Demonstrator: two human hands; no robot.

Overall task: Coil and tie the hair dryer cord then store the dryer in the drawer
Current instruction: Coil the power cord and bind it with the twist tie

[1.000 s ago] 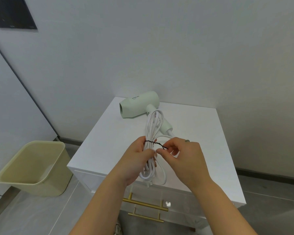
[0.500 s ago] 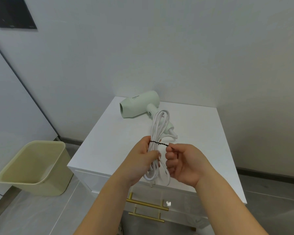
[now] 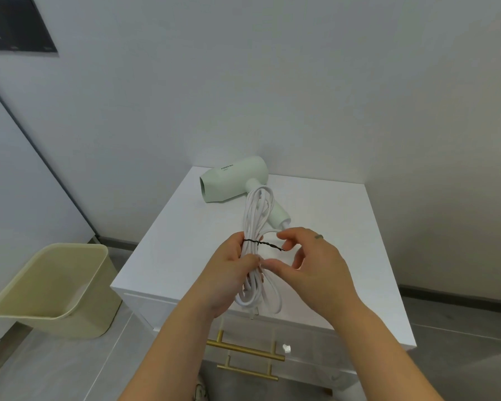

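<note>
The white worktop (image 3: 344,241) carries the pale green hair dryer (image 3: 235,178) at 12 o'clock from the hands, nearer the left. The coiled cord (image 3: 256,215) runs 12 to 6 o'clock. The left hand (image 3: 229,276) grips its middle. The right hand (image 3: 315,270), at 3 o'clock, curls narrowly about the black tie (image 3: 262,243)'s twisted tail; whether it touches the tail I cannot tell.

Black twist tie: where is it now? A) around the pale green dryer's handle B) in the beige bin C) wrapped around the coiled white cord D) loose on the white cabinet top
C: the black twist tie circles the coiled white cord gripped in the left hand, its twisted tail pointing toward the right hand.
</note>
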